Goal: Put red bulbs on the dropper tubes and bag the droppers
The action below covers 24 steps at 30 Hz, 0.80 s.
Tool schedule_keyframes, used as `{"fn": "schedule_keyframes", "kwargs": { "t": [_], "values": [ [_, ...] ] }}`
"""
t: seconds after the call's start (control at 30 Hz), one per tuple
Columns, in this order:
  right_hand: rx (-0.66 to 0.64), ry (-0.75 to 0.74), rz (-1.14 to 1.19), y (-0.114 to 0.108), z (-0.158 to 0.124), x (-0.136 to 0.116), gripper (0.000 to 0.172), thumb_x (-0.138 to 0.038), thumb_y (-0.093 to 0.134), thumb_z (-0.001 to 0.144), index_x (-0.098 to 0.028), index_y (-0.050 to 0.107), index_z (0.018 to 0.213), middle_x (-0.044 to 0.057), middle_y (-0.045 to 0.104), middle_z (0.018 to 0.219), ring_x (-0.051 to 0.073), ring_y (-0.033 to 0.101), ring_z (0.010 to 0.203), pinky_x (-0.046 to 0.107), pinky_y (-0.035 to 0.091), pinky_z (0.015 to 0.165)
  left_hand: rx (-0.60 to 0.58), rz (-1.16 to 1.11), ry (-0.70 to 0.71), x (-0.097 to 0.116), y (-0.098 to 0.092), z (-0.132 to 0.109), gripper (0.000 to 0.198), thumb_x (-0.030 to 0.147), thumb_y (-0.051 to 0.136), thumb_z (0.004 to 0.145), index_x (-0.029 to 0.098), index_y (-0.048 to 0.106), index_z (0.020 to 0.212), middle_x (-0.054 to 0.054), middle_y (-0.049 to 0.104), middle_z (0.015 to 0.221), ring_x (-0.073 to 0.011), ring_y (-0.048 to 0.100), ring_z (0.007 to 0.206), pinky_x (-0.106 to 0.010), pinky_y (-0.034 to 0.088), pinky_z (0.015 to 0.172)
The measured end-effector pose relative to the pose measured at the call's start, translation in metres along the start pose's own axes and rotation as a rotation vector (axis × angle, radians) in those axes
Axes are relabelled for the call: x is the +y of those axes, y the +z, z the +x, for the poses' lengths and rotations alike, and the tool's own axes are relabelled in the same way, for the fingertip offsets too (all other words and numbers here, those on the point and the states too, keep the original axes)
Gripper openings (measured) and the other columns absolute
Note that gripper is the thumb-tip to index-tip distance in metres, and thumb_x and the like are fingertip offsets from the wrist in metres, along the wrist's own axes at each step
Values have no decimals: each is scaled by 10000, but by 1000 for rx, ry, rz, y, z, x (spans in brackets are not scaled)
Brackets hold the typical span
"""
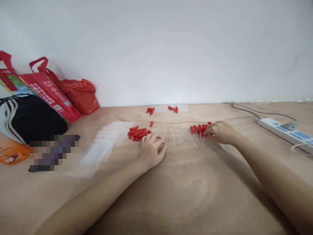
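My left hand [152, 152] rests on the wooden table with bent fingers apart. Its fingertips reach the edge of a pile of red rubber bulbs [137, 133] and a short row of clear tubes [160, 132] beside it. To the right lies a longer row of clear tubes [179, 137]. My right hand [221, 132] pinches the red end of a dropper [203, 129] at the right of a group of red-bulbed droppers [195, 129]. The fingers partly hide what they grip. More clear tubes [223, 147] show under the right hand.
Clear zip bags [105, 140] overlap on the left. Farther back lie filled bags with red bulbs [150, 110]. A power strip [283, 132] with grey cable is at right. Red bags [78, 94] and a black drawstring bag [36, 119] stand at left, before a white wall.
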State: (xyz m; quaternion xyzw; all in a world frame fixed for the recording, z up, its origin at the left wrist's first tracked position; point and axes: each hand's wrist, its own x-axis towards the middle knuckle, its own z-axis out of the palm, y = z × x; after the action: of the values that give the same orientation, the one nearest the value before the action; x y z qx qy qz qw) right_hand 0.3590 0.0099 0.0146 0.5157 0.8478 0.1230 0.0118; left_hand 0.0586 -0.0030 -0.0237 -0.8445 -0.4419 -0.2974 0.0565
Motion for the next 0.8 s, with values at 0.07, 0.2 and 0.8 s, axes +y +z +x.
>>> {"fn": "schedule_keyframes", "kwargs": {
  "t": [0.07, 0.2, 0.8],
  "values": [
    [6, -18, 64, -2, 0, 2, 194, -220, 467, 729, -222, 660, 710, 14, 657, 691, 135, 555, 584, 238, 323, 528, -1, 53, -88, 1, 3, 12, 151, 339, 584, 715, 215, 643, 776, -58, 567, 965, -246, 470, 931, -414, 336, 801],
    [70, 26, 252, -3, 0, 4, 187, -224, 456, 736, -206, 642, 730, 3, 648, 654, 126, 550, 557, 231, 355, 522, -82, 103, -215, 7, 12, 40, 217, 408, 585, 687, 201, 642, 718, -87, 535, 1001, -282, 433, 984, -440, 311, 823],
    [160, -314, 509, 1, 4, -81, 114, -160, 492, 679, -177, 533, 784, 21, 572, 691, 138, 510, 654, 251, 350, 602, -405, 188, -467, 16, 33, 91, 368, 419, 566, 636, 117, 649, 828, -192, 585, 986, -372, 431, 1009, -453, 319, 787]
  ]
}}
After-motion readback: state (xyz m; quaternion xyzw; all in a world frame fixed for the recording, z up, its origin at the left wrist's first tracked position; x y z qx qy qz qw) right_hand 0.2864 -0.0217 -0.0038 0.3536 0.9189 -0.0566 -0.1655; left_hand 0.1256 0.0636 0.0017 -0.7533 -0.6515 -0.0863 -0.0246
